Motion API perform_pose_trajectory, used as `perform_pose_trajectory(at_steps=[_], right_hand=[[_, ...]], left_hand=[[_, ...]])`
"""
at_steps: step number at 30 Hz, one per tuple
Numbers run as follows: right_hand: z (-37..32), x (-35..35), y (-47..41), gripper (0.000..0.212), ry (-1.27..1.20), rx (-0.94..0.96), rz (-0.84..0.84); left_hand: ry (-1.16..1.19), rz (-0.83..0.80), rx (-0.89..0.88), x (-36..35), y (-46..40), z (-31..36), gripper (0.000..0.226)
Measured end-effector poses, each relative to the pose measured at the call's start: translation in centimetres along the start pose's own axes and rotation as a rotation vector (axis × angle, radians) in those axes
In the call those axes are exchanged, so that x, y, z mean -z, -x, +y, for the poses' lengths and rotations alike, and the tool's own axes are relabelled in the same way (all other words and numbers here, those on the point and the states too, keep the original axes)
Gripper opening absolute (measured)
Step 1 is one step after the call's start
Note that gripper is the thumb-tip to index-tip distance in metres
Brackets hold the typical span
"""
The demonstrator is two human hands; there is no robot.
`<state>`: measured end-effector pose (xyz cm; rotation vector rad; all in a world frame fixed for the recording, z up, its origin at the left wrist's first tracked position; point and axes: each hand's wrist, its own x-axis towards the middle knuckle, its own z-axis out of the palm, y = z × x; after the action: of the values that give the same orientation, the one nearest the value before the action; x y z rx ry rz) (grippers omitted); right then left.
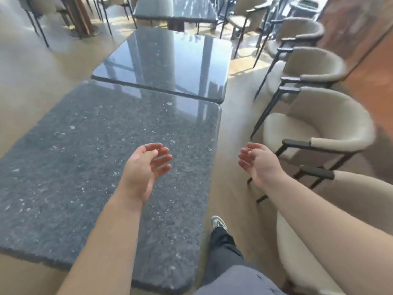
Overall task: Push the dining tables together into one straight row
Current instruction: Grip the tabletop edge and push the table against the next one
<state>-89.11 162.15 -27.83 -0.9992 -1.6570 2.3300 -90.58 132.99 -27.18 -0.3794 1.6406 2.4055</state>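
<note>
A dark speckled stone dining table (85, 158) fills the lower left. A second, glossy table (170, 64) stands just beyond it, nearly touching, with its right edge set a little further right than the near one's. A third table (174, 7) stands farther back with a gap of floor between. My left hand (146, 167) hovers over the near table's right part, palm turned inward, fingers loosely curled and apart, holding nothing. My right hand (258, 161) floats over the floor to the right of the table, also empty with fingers apart.
A row of cream armchairs with dark arms (323, 128) lines the right side, the closest (297, 252) under my right forearm. A narrow aisle of tan floor (234, 128) runs between tables and chairs. My leg and shoe (218, 223) stand in it. More chairs (42, 9) stand far left.
</note>
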Motion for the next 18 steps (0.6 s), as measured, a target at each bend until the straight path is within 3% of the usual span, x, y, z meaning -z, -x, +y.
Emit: perform_pose_trajectory(at_steps=[7,13,18], right_hand=[[-2.9,2.5,11.7,0.029,-0.103,0.197,0.078],[-4.8,1.2,17.1,0.026,-0.081,0.363,0.017],[-5.6,1.0,20.2,0.026,-0.023,0.508,0.06]], left_hand=[[-0.144,-0.222,-0.172,-4.7,7.9,5.1,0.024],[-0.192,-0.208,-0.293,-4.8,10.8,7.1,0.025],[-0.244,-0.201,-0.4,-4.5,11.6,8.0,0.024]])
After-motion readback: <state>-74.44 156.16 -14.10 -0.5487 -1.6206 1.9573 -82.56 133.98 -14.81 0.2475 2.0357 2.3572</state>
